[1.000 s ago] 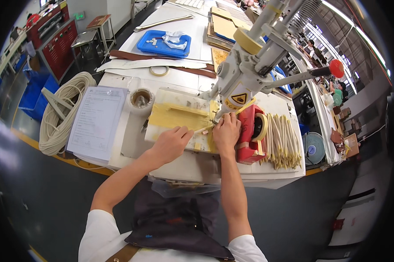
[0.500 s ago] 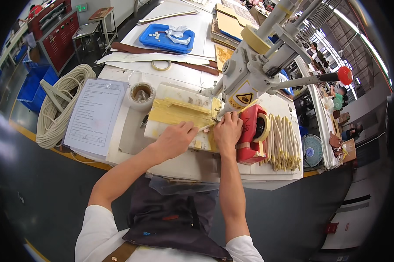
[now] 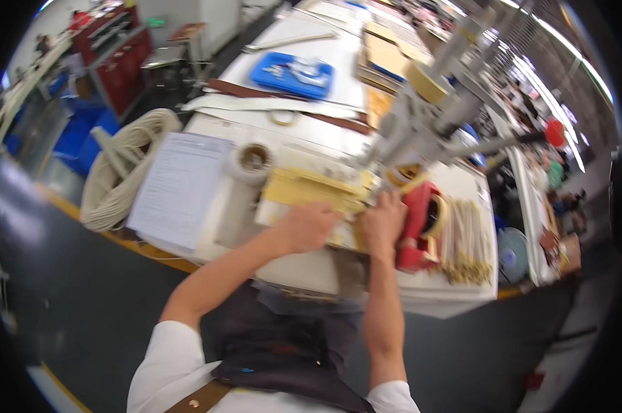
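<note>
Fronting the grey metal lever press (image 3: 410, 132), left hand (image 3: 311, 227) and right hand (image 3: 385, 221) curl, contents indiscernible; its descent could pinch either.

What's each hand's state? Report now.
Left hand: closed, fingers curled; blur hides whether it holds anything.
Right hand: beside the red tape dispenser; too blurred to tell open or closed.

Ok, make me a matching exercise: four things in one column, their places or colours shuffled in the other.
1. Left hand
2. Tape dispenser
3. Tray
4. Coil of cord

A. blue
B. left of the printed sheet
C. at the near side of the yellow-and-white board
D. red, beside the right hand

Pairs: 1-C, 2-D, 3-A, 4-B
</note>
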`<state>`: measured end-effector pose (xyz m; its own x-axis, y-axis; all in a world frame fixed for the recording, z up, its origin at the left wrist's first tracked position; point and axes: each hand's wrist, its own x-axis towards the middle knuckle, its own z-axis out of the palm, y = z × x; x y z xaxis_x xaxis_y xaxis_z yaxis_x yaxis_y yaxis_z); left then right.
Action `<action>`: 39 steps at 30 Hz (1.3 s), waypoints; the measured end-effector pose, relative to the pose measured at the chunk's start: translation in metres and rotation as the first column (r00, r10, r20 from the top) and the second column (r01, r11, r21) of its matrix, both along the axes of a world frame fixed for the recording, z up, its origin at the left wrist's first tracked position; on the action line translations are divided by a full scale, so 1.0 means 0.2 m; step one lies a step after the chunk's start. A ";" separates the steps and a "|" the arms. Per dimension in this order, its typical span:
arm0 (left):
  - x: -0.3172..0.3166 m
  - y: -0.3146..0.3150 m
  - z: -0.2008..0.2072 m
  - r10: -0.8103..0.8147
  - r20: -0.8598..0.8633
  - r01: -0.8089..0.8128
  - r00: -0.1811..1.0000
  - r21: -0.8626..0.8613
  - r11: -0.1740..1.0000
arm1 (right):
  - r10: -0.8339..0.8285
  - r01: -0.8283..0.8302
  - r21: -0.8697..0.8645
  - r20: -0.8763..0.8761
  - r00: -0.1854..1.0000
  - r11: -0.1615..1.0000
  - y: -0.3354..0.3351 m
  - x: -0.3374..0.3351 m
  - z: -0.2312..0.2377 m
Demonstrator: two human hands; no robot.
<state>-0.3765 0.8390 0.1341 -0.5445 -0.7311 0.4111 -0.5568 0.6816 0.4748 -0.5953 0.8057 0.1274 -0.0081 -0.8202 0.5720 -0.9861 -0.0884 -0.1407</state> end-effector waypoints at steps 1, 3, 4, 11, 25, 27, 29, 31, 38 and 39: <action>0.00 -0.02 -0.07 -0.012 -0.070 0.010 0.997 -0.026 1.000 | 0.081 -0.083 0.023 0.082 0.993 0.996 0.03 0.04 0.08; -0.04 -0.02 -0.09 -0.008 0.078 0.013 0.997 -0.065 0.998 | 0.175 -0.168 -0.075 0.100 0.979 0.983 0.04 0.01 0.09; -0.07 0.00 -0.05 -0.009 0.112 0.014 0.994 -0.045 0.999 | 0.118 -0.112 -0.055 0.131 0.984 0.992 0.05 -0.02 0.09; -0.02 0.03 -0.01 0.007 0.101 -0.010 0.995 0.029 1.000 | -0.142 0.130 0.162 0.068 0.987 0.978 0.06 0.04 0.02; 0.12 0.45 0.70 -0.035 -0.719 0.107 0.694 0.055 0.993 | -0.115 0.113 0.114 0.013 0.993 0.987 0.00 -0.05 -0.09; 0.25 0.66 0.93 -0.187 -0.868 0.204 0.459 -0.102 0.974 | -0.097 0.086 0.094 0.121 0.988 0.992 0.04 -0.02 -0.06; 0.33 0.87 1.11 -0.288 -0.937 0.324 0.196 -0.215 0.921 | -0.113 0.106 0.079 0.101 0.988 0.991 0.04 -0.01 -0.02; 0.36 1.13 1.23 -0.181 -0.967 0.516 -0.177 -0.248 0.820 | -0.092 0.088 0.075 0.058 0.994 0.993 0.04 0.00 -0.02; 0.38 1.13 1.35 -0.175 -0.943 0.818 -0.285 -0.334 0.469 | -0.131 0.125 0.066 0.100 0.986 0.990 0.04 0.02 -0.01; 0.36 1.17 1.36 -0.121 -0.944 0.798 -0.306 -0.324 0.508 | -0.140 0.132 0.086 0.103 0.985 0.988 0.04 0.02 -0.02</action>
